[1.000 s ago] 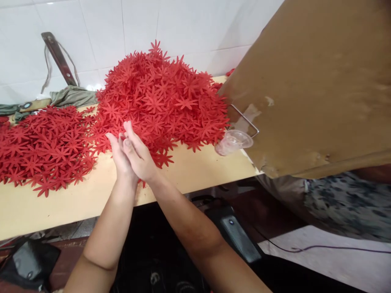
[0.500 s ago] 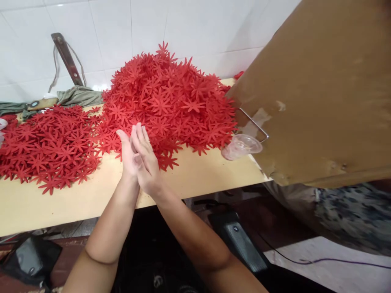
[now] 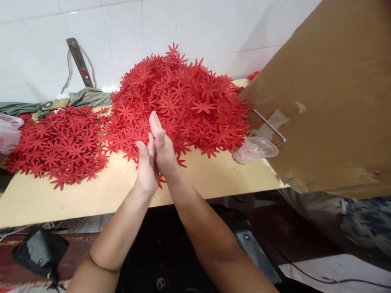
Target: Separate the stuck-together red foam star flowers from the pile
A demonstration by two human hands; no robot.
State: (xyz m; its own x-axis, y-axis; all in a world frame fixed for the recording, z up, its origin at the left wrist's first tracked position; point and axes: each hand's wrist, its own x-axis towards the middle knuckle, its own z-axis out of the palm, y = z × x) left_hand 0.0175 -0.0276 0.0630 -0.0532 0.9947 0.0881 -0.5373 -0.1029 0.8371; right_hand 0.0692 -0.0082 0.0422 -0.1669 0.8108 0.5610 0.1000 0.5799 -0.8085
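Note:
Palm against palm, my left hand (image 3: 147,169) and my right hand (image 3: 165,152) are pressed together above the table's front part. The fingers of both are stretched out, pointing away from me, and no object shows between them. Just behind the hands rises a large heap of red star-shaped, petalled pieces (image 3: 180,97). A lower, flatter pile of the same red pieces (image 3: 67,142) lies to the left. Both piles rest on the pale wooden table (image 3: 204,175).
A brown board (image 3: 336,101) with a metal handle stands at the right, a clear plastic cup (image 3: 256,149) lying beside it. Cloths (image 3: 90,97) and a wooden-handled tool (image 3: 80,63) are by the tiled wall. A plastic bag (image 3: 8,132) sits far left.
The camera view has shifted, so the table and piles appear farther right. My hands stay together, but the right one has slid forward against the left and its fingertips reach farther out.

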